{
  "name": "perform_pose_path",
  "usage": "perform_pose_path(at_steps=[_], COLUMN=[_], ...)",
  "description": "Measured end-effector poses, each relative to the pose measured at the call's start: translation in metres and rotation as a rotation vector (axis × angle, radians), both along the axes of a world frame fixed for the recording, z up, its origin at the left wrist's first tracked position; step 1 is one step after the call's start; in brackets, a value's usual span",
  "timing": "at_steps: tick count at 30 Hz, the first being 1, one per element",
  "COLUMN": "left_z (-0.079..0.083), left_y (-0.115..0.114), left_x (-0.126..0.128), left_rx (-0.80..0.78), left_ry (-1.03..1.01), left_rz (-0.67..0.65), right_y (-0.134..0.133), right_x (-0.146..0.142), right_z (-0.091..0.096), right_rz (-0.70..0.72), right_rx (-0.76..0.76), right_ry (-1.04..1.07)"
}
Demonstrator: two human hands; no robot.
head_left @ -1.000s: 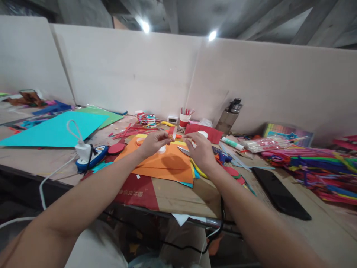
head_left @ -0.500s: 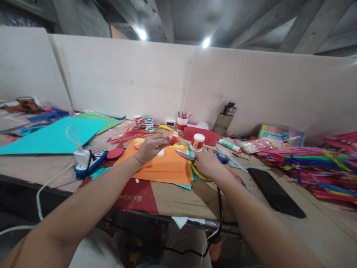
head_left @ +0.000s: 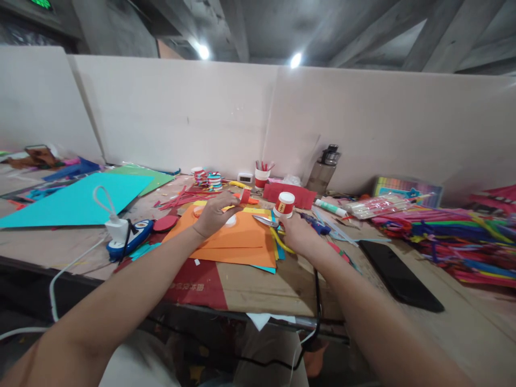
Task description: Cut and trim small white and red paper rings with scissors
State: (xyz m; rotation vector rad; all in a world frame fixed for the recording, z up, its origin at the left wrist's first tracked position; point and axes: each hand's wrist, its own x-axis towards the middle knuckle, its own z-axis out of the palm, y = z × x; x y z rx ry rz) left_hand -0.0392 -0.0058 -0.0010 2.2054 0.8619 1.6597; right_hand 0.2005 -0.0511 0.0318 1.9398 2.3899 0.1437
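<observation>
My left hand is raised over the orange paper, its fingers pinching a small curled red paper piece. My right hand is closed at the yellow-handled scissors, whose blades point left over the right side of the orange paper. The fingers partly hide the handles. Just behind that hand is a small white cup with a red band. A round white piece lies on the orange paper, beside my left hand.
A black phone lies right of my right arm, near colourful pipe cleaners. Behind stand a dark bottle and a pencil cup. A blue device with a white plug and turquoise sheet are left. A black cable hangs over the front edge.
The red piece in my left hand has moved slightly left and turned. The scissors' yellow handle has shifted a little up and left with my right hand.
</observation>
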Motion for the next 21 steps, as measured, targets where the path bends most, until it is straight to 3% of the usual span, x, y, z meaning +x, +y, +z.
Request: perform_pose_path(at_steps=[2,5,8,11,13,16,21], left_z=[0.003,0.007,0.01,0.011,0.011,0.011,0.013], left_y=[-0.003,-0.01,-0.018,-0.023,-0.025,-0.025,-0.028], left_x=[0.0,0.001,0.005,0.012,0.017,0.021,0.025], left_rx=[-0.033,-0.099,-0.234,-0.467,-0.628,-0.792,-0.899], left_ry=[-0.011,-0.042,-0.078,-0.258,-0.421,-0.533,-0.537], left_rz=[0.002,0.006,-0.031,-0.253,-0.427,-0.555,-0.609], right_y=[0.004,0.012,0.02,0.021,0.018,0.013,0.012], right_x=[0.007,0.016,0.018,0.009,0.001,-0.012,-0.024], right_z=[0.002,0.004,0.003,0.0,-0.002,-0.005,-0.011], right_rz=[-0.032,-0.017,-0.03,0.155,0.255,0.321,0.316], right_rx=[0.041,0.22,0.335,0.31,0.271,0.191,0.144], right_ry=[0.043,0.202,0.631,1.151,1.382,1.522,1.541])
